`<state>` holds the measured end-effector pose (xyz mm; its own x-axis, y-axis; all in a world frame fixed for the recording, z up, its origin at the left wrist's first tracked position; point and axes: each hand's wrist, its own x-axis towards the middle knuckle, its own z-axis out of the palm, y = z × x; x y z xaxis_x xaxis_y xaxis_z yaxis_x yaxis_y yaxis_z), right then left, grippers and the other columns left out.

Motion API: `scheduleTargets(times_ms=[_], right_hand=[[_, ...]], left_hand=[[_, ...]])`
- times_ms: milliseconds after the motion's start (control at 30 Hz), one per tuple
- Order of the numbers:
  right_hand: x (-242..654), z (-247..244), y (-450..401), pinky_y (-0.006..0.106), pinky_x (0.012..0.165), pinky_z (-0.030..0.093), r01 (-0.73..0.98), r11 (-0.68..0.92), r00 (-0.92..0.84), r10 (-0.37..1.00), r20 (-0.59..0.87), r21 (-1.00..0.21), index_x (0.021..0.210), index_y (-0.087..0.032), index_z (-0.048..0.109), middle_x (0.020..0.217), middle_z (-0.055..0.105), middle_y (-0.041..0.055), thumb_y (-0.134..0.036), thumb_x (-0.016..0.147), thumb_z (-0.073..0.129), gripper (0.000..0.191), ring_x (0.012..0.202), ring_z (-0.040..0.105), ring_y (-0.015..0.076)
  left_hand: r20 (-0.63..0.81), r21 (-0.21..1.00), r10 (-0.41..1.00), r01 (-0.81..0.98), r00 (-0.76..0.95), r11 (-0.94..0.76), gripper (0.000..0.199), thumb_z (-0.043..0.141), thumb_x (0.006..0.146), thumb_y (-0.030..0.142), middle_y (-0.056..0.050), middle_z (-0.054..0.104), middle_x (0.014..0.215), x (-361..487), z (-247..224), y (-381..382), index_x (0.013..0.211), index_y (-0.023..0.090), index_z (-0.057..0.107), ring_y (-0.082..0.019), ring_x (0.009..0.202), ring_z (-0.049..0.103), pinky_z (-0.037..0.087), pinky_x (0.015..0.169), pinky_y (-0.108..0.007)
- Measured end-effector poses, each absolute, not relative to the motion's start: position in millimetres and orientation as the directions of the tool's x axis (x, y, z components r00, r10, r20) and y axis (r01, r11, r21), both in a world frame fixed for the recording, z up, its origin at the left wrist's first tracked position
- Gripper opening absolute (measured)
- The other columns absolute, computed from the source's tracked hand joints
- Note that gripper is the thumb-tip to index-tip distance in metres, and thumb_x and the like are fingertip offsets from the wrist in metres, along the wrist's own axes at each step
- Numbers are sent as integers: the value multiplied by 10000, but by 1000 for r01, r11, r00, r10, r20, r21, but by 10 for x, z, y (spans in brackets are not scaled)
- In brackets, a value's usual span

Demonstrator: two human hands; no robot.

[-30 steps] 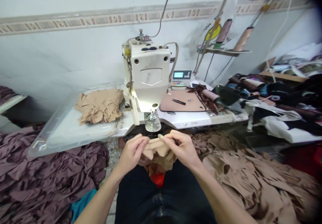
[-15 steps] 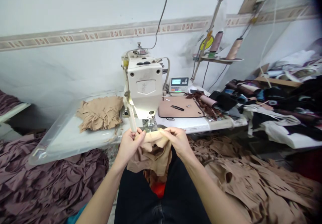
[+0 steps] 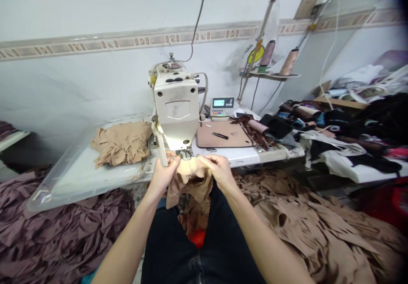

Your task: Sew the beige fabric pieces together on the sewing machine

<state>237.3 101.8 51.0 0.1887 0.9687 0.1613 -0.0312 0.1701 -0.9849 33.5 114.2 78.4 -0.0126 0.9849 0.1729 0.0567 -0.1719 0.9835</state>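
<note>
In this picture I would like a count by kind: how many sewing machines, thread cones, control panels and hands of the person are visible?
Sewing machine: 1
Thread cones: 2
Control panel: 1
Hands, left hand and right hand: 2
Total: 6

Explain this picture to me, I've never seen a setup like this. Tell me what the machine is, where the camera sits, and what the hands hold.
The camera is worn on a person's head, looking down at their own hands. The machine is an industrial sewing machine, with a control panel beside it. The left hand and right hand both pinch a piece of tan fabric just in front of the presser foot. On the table, a tan fabric pile lies to the machine's left and a pink mat to its right. Thread cones stand on a shelf.
</note>
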Motion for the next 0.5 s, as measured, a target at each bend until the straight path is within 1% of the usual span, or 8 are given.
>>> scheduleTargets(times_ms=[100,167,233,267,333,400,433,500], right_hand=[[2419,358,933,312,677,461,-49,138,174,976,128,-989,706,-168,742,677,671,20,-596,807,817,446,684,582,192],[2462,227,831,326,711,495,-48,138,221,967,124,-989,794,-167,784,755,729,48,-607,787,841,444,731,624,214],[2479,97,687,334,713,513,-30,146,303,944,130,-989,863,-174,802,811,755,64,-617,786,849,452,749,640,226],[2466,40,603,330,694,511,-18,150,340,931,135,-988,851,-179,797,797,747,60,-620,810,836,444,728,632,220],[2386,-47,431,318,646,491,-3,154,367,919,142,-988,755,-186,768,698,695,39,-619,893,774,454,651,594,195],[2237,-89,295,316,624,485,-18,148,305,943,136,-989,682,-187,750,626,656,34,-629,950,713,518,608,579,185],[2146,-92,253,317,621,492,-34,142,239,962,130,-989,691,-184,767,647,677,47,-644,953,703,533,621,597,190],[1957,-62,228,316,636,523,-72,120,76,991,114,-990,828,-179,834,835,771,94,-678,923,722,520,727,664,220]], left_hand=[[189,982,981,34,-46,-188,399,807,861,535,52,587,660,266,685,1063,951,197,615,-133,583,564,433,584,-224],[197,980,979,51,-48,-195,394,768,904,554,36,617,693,147,584,998,950,190,625,-137,624,586,450,617,-225],[211,970,977,130,-41,-204,399,760,917,562,41,602,664,-22,477,946,934,180,648,-130,615,569,442,629,-222],[216,963,975,176,-46,-205,405,774,908,563,48,584,639,-114,432,927,921,175,660,-124,597,549,428,622,-219],[212,957,974,221,-81,-190,427,822,864,568,62,546,602,-281,373,905,901,168,678,-111,560,504,394,591,-212],[187,970,975,182,-123,-163,459,864,815,581,62,552,611,-385,358,891,905,166,690,-108,556,502,389,576,-208],[170,979,975,140,-140,-151,475,883,791,586,55,573,629,-405,363,884,910,166,694,-111,572,523,406,584,-205],[123,992,979,42,-163,-117,504,916,749,590,29,637,682,-385,385,860,919,166,704,-123,621,582,456,617,-205]])
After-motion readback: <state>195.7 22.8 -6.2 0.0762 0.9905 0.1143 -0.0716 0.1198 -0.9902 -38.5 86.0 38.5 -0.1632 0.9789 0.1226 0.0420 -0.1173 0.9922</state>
